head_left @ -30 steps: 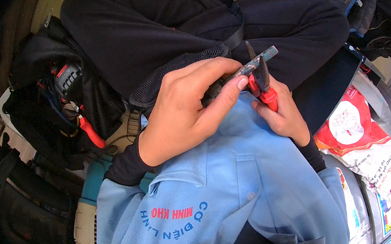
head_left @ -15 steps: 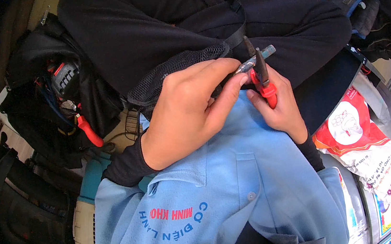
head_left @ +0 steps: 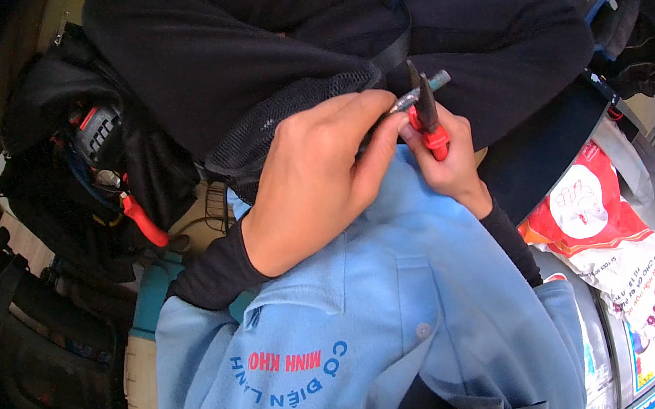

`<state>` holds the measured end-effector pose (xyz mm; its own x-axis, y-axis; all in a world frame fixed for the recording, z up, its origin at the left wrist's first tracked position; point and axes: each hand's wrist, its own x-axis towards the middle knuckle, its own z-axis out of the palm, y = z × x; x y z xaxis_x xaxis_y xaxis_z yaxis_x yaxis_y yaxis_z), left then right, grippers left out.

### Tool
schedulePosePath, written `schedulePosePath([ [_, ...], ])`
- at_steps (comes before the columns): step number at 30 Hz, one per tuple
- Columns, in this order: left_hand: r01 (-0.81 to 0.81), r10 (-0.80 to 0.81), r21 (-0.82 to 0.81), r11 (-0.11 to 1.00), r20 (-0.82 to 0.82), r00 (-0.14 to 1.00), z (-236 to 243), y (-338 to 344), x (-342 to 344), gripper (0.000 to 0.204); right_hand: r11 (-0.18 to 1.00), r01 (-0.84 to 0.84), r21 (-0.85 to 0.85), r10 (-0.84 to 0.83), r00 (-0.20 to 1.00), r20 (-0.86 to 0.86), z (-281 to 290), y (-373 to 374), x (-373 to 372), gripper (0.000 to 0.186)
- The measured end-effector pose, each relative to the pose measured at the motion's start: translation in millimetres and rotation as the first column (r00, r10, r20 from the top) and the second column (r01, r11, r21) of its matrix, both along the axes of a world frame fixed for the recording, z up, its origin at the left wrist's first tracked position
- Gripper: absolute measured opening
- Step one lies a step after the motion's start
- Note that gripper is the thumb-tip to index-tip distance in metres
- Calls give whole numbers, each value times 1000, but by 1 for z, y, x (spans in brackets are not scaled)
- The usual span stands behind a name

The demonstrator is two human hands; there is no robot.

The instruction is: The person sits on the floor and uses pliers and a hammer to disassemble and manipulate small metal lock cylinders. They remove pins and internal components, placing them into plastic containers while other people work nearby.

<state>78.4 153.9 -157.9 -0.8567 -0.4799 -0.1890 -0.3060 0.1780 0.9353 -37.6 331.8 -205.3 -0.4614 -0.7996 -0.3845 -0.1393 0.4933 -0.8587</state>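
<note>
My left hand (head_left: 312, 178) pinches one end of a short grey metal rod or tube (head_left: 439, 79) between thumb and fingers. My right hand (head_left: 456, 161) is closed around a pair of red-handled pliers (head_left: 436, 140), whose dark pointed jaws face away from me. The jaws cross the rod just past my left fingertips, one of them in front of it. Whether they grip the rod tightly I cannot tell. Both hands are held close together above my lap.
My crossed legs in black trousers (head_left: 245, 44) lie ahead. On the left, an open black bag (head_left: 51, 115) holds a tool with a red handle (head_left: 142, 221) sticking out. A red and white plastic bag (head_left: 585, 199) lies on the right, and a dark blue-trimmed pouch (head_left: 587, 1) sits far right.
My right hand and the pliers have shifted a little left and away from me. The plier jaws look closer together around the rod. My left hand keeps its pinch.
</note>
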Motion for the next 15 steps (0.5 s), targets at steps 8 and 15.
schedulePosePath([
  [8, -4, -12, 271, 963, 58, 998, -1, -8, 3, 19, 996, -68, 48, 56, 974, 221, 23, -9, -9, 31],
  [15, -75, -118, 860, 505, 155, 981, 16, -20, -3, 30, 988, -153, -7, 151, 969, 195, 34, -11, -21, 55],
])
